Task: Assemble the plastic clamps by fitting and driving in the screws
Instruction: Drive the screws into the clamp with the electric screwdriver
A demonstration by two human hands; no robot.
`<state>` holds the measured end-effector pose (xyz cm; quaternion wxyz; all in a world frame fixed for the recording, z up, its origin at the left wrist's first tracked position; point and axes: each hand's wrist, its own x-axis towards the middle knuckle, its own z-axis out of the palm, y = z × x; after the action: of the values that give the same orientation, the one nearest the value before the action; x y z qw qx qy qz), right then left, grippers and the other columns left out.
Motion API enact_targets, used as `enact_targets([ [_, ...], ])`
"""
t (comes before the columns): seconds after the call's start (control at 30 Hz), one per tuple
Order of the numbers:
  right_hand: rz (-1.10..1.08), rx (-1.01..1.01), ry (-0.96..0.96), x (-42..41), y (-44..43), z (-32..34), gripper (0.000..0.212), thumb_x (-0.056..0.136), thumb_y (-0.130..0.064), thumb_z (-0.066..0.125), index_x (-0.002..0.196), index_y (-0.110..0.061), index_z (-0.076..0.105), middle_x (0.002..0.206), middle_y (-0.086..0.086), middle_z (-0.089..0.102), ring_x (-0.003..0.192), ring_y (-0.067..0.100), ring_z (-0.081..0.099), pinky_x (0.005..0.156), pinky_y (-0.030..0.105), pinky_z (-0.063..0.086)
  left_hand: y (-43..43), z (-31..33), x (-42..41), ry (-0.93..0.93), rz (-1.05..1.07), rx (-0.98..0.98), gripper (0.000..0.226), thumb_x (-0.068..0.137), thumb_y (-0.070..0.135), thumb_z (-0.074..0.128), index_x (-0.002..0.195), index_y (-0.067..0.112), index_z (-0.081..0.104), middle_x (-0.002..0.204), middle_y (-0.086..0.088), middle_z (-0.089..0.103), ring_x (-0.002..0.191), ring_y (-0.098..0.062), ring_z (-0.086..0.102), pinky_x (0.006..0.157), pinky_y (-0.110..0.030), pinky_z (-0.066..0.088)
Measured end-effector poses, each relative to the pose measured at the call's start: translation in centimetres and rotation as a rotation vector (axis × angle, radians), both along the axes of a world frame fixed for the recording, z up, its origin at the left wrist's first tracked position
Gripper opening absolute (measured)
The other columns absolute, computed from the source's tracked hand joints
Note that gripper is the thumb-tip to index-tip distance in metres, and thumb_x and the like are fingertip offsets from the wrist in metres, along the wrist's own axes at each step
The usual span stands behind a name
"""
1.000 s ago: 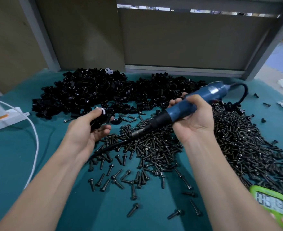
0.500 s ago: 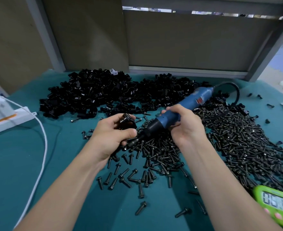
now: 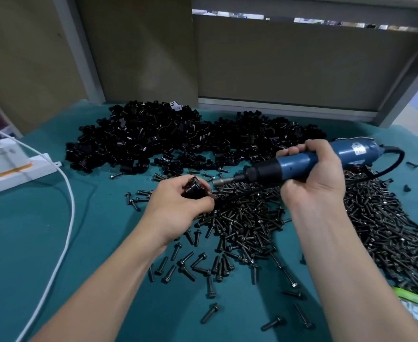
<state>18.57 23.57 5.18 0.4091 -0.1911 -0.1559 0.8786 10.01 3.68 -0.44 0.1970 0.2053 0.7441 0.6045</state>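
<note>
- The left hand (image 3: 178,206) has its fingers curled around one black clamp (image 3: 192,189), a little toward 9 o'clock from the middle of the view. I judge it is lifted off the table so that its hole can face the tool.
- The right hand (image 3: 314,178) is wrapped fully around the blue electric screwdriver (image 3: 299,164), at 3 o'clock from the clamp. Such a full grip probably keeps the tool steady.
- The screwdriver's long axis runs from the cord end at 2 o'clock to the bit (image 3: 221,181) at 8 o'clock, nearly level. The bit points at the clamp and ends just beside it. I cannot tell whether it touches, or whether a screw already sits inside.
- The fingers hide which way the clamp itself points.
- The screw heap (image 3: 250,218) lies under the hands, and the clamp heap (image 3: 153,139) at 11 o'clock, both near for picking.
</note>
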Motion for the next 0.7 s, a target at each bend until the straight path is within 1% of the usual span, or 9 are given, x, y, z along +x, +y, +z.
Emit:
enact_targets([
  [0.07,-0.005,0.023,0.000,-0.1,-0.2,0.3,0.018,0.088,0.005,0.062,0.086,-0.008,0.051,0.063,0.002,0.055,0.051,0.016,0.055,0.063,0.031,0.056,0.0,0.0,0.3,0.057,0.003,-0.034,0.023,0.076,0.013,0.084,0.086,0.033,0.077,0.076,0.001,0.075,0.049,-0.012,0.052,0.044,-0.026,0.041],
  [0.13,0.005,0.044,-0.002,-0.1,-0.3,0.5,0.017,0.088,0.005,0.062,0.085,-0.008,0.051,0.065,0.003,0.055,0.052,0.016,0.054,0.063,0.031,0.055,0.1,0.0,0.4,0.101,-0.002,-0.070,0.018,0.074,0.015,0.082,0.084,0.030,0.077,0.074,-0.005,0.075,0.045,-0.015,0.052,0.044,-0.029,0.044],
  [0.2,0.026,0.067,-0.006,-0.2,-0.5,0.5,0.017,0.089,0.005,0.061,0.082,-0.008,0.052,0.065,0.003,0.054,0.052,0.016,0.053,0.062,0.031,0.055,0.2,-0.1,0.5,0.129,-0.007,-0.111,0.012,0.073,0.016,0.081,0.080,0.023,0.075,0.065,-0.008,0.069,0.043,-0.018,0.051,0.044,-0.032,0.043],
  [0.27,0.039,0.090,-0.013,-0.3,-0.7,0.5,0.019,0.089,0.005,0.060,0.079,-0.008,0.051,0.064,0.003,0.054,0.052,0.016,0.053,0.062,0.031,0.054,0.2,-0.1,0.4,0.137,-0.015,-0.143,0.010,0.073,0.016,0.080,0.080,0.018,0.073,0.059,-0.004,0.061,0.044,-0.019,0.047,0.045,-0.033,0.039],
  [0.33,0.037,0.107,-0.021,-0.5,-0.8,0.4,0.020,0.089,0.005,0.059,0.077,-0.008,0.051,0.063,0.003,0.053,0.051,0.016,0.052,0.061,0.031,0.053,0.2,-0.1,0.3,0.147,-0.017,-0.167,0.011,0.073,0.015,0.081,0.080,0.015,0.073,0.060,-0.002,0.059,0.045,-0.017,0.043,0.046,-0.029,0.034],
  [0.4,0.032,0.117,-0.026,-0.6,-1.0,0.3,0.020,0.089,0.006,0.058,0.076,-0.008,0.051,0.061,0.003,0.053,0.050,0.015,0.051,0.060,0.031,0.053,0.1,0.0,0.3,0.170,-0.020,-0.200,0.010,0.073,0.015,0.082,0.080,0.015,0.074,0.061,0.000,0.060,0.045,-0.015,0.042,0.043,-0.024,0.032],
  [0.53,0.015,0.142,-0.027,-0.7,-1.3,0.1,0.021,0.089,0.005,0.060,0.076,-0.008,0.052,0.062,0.003,0.053,0.050,0.015,0.052,0.061,0.032,0.054,0.3,0.0,0.6,0.177,-0.023,-0.231,0.010,0.074,0.013,0.082,0.079,0.017,0.075,0.058,0.004,0.060,0.042,-0.011,0.043,0.039,-0.022,0.035],
  [0.7,0.064,0.218,0.050,-0.9,-1.8,0.1,0.021,0.091,0.006,0.054,0.079,-0.011,0.051,0.064,0.002,0.050,0.052,0.014,0.049,0.062,0.031,0.050,0.5,-0.1,1.3,0.092,-0.079,-0.222,0.012,0.079,0.011,0.080,0.078,0.022,0.075,0.054,0.008,0.062,0.040,-0.010,0.043,0.040,-0.020,0.035],
])
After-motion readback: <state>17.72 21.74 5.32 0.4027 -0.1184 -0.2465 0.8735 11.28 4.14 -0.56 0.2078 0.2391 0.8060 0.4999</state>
